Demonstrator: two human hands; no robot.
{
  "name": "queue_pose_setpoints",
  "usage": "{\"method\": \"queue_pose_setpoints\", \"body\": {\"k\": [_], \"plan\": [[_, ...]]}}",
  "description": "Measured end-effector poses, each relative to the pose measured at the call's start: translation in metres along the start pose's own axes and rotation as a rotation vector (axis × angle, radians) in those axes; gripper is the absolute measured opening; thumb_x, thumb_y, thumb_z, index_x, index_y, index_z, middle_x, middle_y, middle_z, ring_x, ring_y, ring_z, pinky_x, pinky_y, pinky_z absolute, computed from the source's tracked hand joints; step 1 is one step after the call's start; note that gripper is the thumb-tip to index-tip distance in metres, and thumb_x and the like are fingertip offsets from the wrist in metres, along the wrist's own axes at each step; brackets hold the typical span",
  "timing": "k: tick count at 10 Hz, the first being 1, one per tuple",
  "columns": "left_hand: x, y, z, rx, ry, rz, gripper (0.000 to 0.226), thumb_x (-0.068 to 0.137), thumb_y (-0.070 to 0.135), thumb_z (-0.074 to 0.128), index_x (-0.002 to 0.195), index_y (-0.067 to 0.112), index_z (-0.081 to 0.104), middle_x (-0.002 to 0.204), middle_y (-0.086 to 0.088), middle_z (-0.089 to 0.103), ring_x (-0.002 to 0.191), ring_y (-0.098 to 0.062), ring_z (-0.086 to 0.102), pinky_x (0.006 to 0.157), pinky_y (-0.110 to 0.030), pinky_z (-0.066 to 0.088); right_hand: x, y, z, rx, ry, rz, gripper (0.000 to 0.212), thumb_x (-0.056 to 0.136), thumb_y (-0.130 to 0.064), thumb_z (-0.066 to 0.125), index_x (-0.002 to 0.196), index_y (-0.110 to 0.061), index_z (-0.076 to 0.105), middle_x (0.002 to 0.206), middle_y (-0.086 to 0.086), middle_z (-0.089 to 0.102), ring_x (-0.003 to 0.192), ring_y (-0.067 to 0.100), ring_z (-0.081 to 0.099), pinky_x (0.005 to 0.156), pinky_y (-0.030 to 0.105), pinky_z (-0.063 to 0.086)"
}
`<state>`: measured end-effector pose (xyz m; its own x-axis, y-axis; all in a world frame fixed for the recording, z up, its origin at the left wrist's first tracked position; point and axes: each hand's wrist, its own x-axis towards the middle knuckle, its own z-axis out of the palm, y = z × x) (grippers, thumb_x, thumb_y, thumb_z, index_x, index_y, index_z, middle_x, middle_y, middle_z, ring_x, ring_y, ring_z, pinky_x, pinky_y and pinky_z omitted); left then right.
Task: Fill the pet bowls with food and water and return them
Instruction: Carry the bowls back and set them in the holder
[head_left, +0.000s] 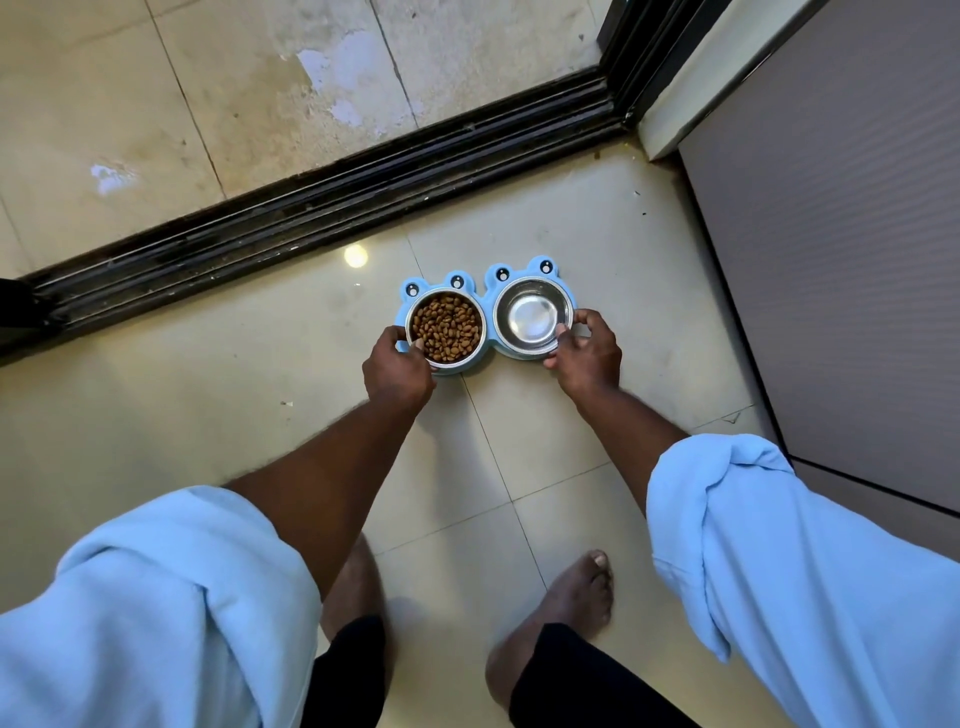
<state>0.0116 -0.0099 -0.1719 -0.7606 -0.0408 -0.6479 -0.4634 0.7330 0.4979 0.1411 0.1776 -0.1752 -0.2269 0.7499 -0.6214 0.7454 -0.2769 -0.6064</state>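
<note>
I am bent over the tiled floor (291, 415) near the dark door track (322, 208), with both hands on the blue frog-shaped feeder (485, 296), one at each end so it stays level. My left hand (397, 371) wraps the near-left edge, fingers (387, 338) curled around the blue rim beside the food bowl (447, 325), which is heaped with brown kibble. My right hand (587, 353) grasps the near-right edge, thumb on the lip of the water bowl (532, 317) and fingers closed over the blue side. That steel bowl shines; I cannot tell from here whether water is in it or it is dry, though the bright bottom could be a clear surface. The feeder looks to be on or just above the floor, its frog eyes pointing away from me toward the track. I judge this the returning step, with the food done. A two-handed, even grip makes sense: tilting would spill kibble or slop any water onto the tiles beside my bare feet (576, 587).
</note>
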Motion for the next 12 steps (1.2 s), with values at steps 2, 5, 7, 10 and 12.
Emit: {"method": "queue_pose_setpoints", "body": {"k": [2, 5, 7, 10, 12], "plan": [[-0.005, 0.003, 0.001, 0.062, -0.001, 0.015, 0.021, 0.103, 0.029, 0.060, 0.120, 0.017, 0.060, 0.108, -0.018, 0.075, 0.097, -0.041, 0.074, 0.089, -0.052, 0.062, -0.002, 0.001, 0.001, -0.032, -0.030, -0.017, 0.020, 0.103, -0.022, 0.066, 0.119, -0.015, 0.054, 0.093, 0.015, 0.078, 0.039, 0.002, 0.063, 0.040, 0.012, 0.041], [-0.008, -0.008, 0.000, 0.020, -0.003, -0.020, 0.020, 0.104, 0.033, 0.060, 0.105, 0.019, 0.045, 0.099, -0.014, 0.077, 0.073, -0.035, 0.077, 0.071, -0.042, 0.063, -0.007, -0.002, 0.002, 0.015, -0.095, 0.036, 0.035, 0.100, -0.016, 0.071, 0.121, -0.009, 0.044, 0.101, 0.021, 0.077, 0.061, 0.023, 0.073, 0.043, 0.015, 0.047], [-0.007, -0.007, -0.003, -0.027, -0.019, -0.036, 0.025, 0.105, 0.038, 0.057, 0.100, 0.019, 0.042, 0.080, -0.002, 0.080, 0.048, -0.026, 0.070, 0.056, -0.028, 0.049, -0.010, -0.001, 0.003, 0.016, -0.092, 0.049, 0.043, 0.096, -0.025, 0.078, 0.120, -0.012, 0.044, 0.095, 0.018, 0.077, 0.058, 0.021, 0.072, 0.044, 0.018, 0.050], [-0.036, 0.021, -0.027, -0.002, -0.112, -0.079, 0.029, 0.108, 0.043, 0.048, 0.111, 0.014, 0.048, 0.084, -0.008, 0.079, 0.059, -0.030, 0.072, 0.071, -0.041, 0.062, -0.034, -0.019, -0.003, -0.200, -0.228, 0.190, 0.049, 0.097, -0.047, 0.063, 0.132, -0.026, 0.036, 0.103, 0.003, 0.074, 0.076, 0.021, 0.078, 0.116, 0.058, 0.043], [-0.094, 0.067, -0.072, -0.071, -0.221, -0.067, 0.031, 0.110, 0.039, 0.047, 0.112, 0.010, 0.055, 0.095, -0.016, 0.078, 0.068, -0.034, 0.072, 0.056, -0.030, 0.047, -0.084, -0.063, -0.038, -0.212, -0.313, 0.177, 0.032, 0.096, -0.041, 0.067, 0.118, -0.027, 0.049, 0.110, 0.007, 0.075, 0.078, 0.022, 0.076, 0.100, 0.045, 0.054]]}}
